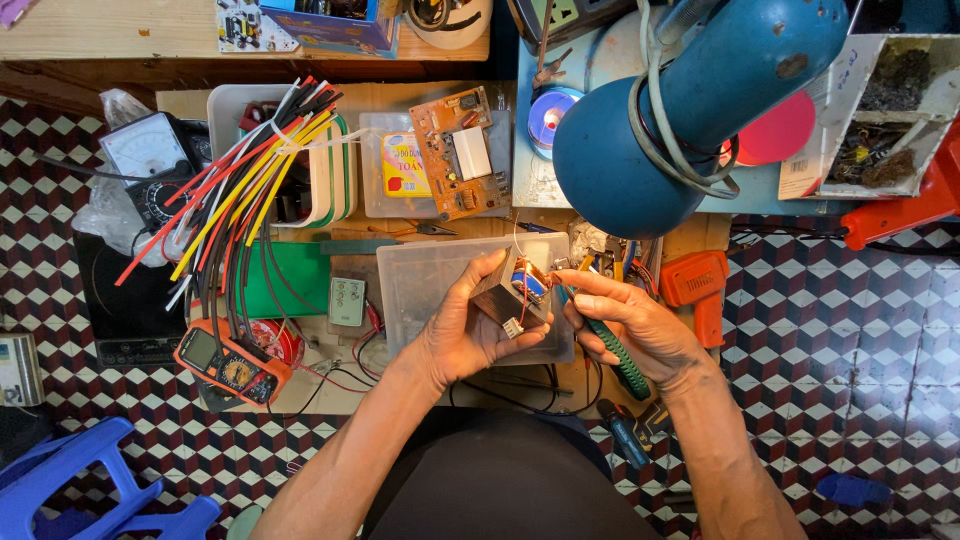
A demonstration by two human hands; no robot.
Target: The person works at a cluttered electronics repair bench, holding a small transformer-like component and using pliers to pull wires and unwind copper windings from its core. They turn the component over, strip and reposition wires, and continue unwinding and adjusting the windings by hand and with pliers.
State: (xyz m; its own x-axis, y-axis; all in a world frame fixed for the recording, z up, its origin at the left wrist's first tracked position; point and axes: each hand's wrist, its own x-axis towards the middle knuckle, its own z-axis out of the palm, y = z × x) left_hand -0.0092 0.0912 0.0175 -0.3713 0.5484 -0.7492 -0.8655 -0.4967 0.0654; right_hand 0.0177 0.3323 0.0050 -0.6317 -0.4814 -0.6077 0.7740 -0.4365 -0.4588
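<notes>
Head view, frame centre: left hand (462,335) wraps a small grey metal transformer block (512,292), copper and blue winding on top, white connector at its lower edge. Right hand (640,325) pinches green-handled pliers (612,348) at the winding. Clear plastic box (425,280) lies beneath on desk.

The far side of the worktop (345,395) is closed off by the blue lamp head (650,140), which hangs just above the transformer block (515,295) and the clear plastic box (420,280), so the way in from the far right is barred. The left side is blocked by a fan of coloured wires (245,190) and an orange multimeter (232,362), and the right edge by an orange tool (698,285). Open room is left only at the near edge, between the two forearms.
</notes>
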